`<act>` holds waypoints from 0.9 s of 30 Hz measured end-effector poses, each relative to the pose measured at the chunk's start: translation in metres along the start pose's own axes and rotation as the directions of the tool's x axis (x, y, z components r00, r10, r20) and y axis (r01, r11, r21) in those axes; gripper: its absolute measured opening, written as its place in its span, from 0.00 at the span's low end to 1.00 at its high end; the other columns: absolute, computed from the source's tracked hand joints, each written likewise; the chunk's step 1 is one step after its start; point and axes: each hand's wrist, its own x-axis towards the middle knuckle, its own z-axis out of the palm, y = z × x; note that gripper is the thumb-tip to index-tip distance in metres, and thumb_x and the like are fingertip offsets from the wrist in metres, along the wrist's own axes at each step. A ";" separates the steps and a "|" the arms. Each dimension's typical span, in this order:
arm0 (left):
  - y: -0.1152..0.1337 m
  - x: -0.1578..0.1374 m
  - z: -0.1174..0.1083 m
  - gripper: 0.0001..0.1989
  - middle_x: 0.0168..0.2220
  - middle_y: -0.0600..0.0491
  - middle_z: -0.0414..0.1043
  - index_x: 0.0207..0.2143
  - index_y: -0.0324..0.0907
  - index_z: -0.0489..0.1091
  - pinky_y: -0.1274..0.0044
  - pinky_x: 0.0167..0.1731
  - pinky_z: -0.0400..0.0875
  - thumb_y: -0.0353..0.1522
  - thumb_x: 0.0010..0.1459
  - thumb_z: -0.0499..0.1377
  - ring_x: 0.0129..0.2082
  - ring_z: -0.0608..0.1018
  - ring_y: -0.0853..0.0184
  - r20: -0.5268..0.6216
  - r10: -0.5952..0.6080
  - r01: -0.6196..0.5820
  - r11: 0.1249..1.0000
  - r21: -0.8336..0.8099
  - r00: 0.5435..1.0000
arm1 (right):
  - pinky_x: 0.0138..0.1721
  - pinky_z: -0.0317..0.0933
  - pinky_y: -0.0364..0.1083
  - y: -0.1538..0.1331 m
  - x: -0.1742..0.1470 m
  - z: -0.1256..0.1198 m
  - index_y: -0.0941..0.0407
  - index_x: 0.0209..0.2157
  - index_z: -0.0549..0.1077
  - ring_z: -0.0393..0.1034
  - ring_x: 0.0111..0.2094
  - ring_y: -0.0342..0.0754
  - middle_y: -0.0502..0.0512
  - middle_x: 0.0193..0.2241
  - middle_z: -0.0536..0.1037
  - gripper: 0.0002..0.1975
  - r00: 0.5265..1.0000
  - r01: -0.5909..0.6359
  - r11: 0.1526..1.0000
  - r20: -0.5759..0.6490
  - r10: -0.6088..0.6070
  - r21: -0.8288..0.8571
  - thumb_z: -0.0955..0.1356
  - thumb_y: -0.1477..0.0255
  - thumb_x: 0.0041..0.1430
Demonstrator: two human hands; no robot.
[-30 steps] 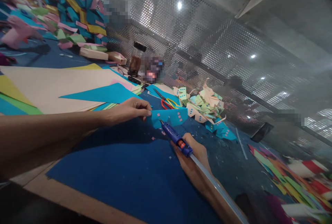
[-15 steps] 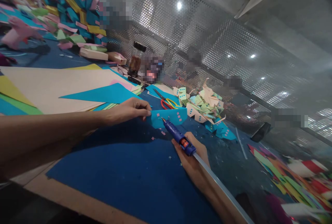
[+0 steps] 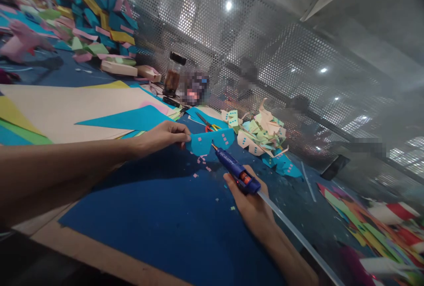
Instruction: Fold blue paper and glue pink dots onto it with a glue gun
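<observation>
Left hand [image 3: 164,138]: pinching blue paper [image 3: 200,146]. Right hand [image 3: 252,206]: gripping glue gun [image 3: 233,166], nozzle [image 3: 215,146] contact uncertain; glue stick [image 3: 281,217] cut off below.

my blue paper [image 3: 206,137] with pink squares [image 3: 224,140], pinched at one end, my blue glue gun [image 3: 234,167] slanted, nozzle [image 3: 214,146] beside the paper

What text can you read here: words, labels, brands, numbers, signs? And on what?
None legible.
Blue glue gun in the right hand: pale lettering along the barrel, too small and blurred to read.
Blue paper piece at the left hand: pink squares, no lettering visible.
Pixelated item beside the jar: can't tell whether it carries text.
</observation>
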 end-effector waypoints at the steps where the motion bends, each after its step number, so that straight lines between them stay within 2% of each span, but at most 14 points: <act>1: 0.000 0.001 -0.001 0.11 0.24 0.54 0.74 0.25 0.41 0.72 0.75 0.33 0.65 0.40 0.53 0.62 0.28 0.74 0.66 -0.023 -0.010 0.009 1.000 -0.020 1.000 | 0.21 0.54 0.40 0.001 0.001 0.000 0.53 0.29 0.67 0.59 0.20 0.41 0.44 0.20 0.64 0.15 1.000 -0.010 1.000 -0.004 0.010 -0.017 0.67 0.57 0.63; 7: -0.006 0.007 -0.007 0.09 0.23 0.55 0.72 0.23 0.42 0.71 0.73 0.39 0.70 0.38 0.50 0.63 0.29 0.74 0.66 -0.152 -0.067 0.044 0.988 -0.148 0.986 | 0.25 0.60 0.45 0.013 0.008 0.004 0.54 0.27 0.73 0.69 0.25 0.50 0.52 0.21 0.72 0.20 0.998 -0.049 0.989 -0.049 0.042 -0.142 0.67 0.51 0.59; 10: -0.009 0.009 -0.008 0.09 0.24 0.55 0.72 0.23 0.42 0.72 0.74 0.38 0.68 0.38 0.49 0.62 0.29 0.74 0.66 -0.174 -0.082 0.059 0.989 -0.133 0.981 | 0.24 0.60 0.46 0.020 0.013 0.005 0.53 0.26 0.74 0.70 0.25 0.51 0.51 0.18 0.72 0.19 0.999 -0.044 0.988 0.002 0.044 -0.147 0.67 0.53 0.60; 14: -0.012 0.009 -0.007 0.09 0.24 0.54 0.72 0.23 0.42 0.72 0.74 0.37 0.68 0.38 0.51 0.62 0.30 0.74 0.65 -0.164 -0.065 0.046 0.992 -0.119 0.984 | 0.27 0.63 0.46 0.022 0.017 0.003 0.52 0.26 0.76 0.72 0.27 0.52 0.50 0.18 0.74 0.15 0.995 0.024 0.992 0.102 -0.012 -0.123 0.67 0.58 0.61; 17: -0.013 0.008 -0.007 0.09 0.24 0.54 0.72 0.23 0.43 0.72 0.74 0.38 0.68 0.38 0.51 0.62 0.30 0.74 0.65 -0.154 -0.063 0.043 0.991 -0.129 0.986 | 0.35 0.68 0.49 0.019 0.018 0.001 0.52 0.31 0.78 0.76 0.35 0.55 0.53 0.24 0.79 0.13 0.987 0.012 0.992 0.161 0.008 -0.127 0.67 0.59 0.62; 19: -0.014 0.008 -0.007 0.09 0.24 0.54 0.72 0.23 0.43 0.72 0.74 0.38 0.68 0.38 0.51 0.62 0.30 0.74 0.65 -0.143 -0.065 0.046 0.990 -0.132 0.988 | 0.44 0.68 0.54 0.017 0.018 0.000 0.53 0.37 0.79 0.77 0.43 0.58 0.57 0.34 0.82 0.13 0.981 -0.022 0.989 0.189 0.050 -0.146 0.67 0.60 0.62; 22: -0.015 0.009 -0.006 0.09 0.23 0.54 0.73 0.23 0.43 0.73 0.74 0.37 0.67 0.38 0.51 0.62 0.29 0.74 0.65 -0.139 -0.066 0.050 0.992 -0.114 0.988 | 0.53 0.64 0.59 0.014 0.018 -0.001 0.52 0.45 0.79 0.74 0.51 0.61 0.60 0.47 0.81 0.15 0.969 -0.056 0.985 0.229 0.093 -0.164 0.68 0.61 0.62; 27: -0.014 0.008 -0.005 0.09 0.23 0.54 0.73 0.24 0.43 0.73 0.74 0.35 0.66 0.38 0.51 0.62 0.29 0.74 0.66 -0.136 -0.060 0.045 0.993 -0.108 0.989 | 0.51 0.65 0.61 0.017 0.018 0.000 0.52 0.47 0.79 0.75 0.50 0.62 0.61 0.47 0.81 0.16 0.971 -0.044 0.980 0.222 0.087 -0.192 0.68 0.61 0.61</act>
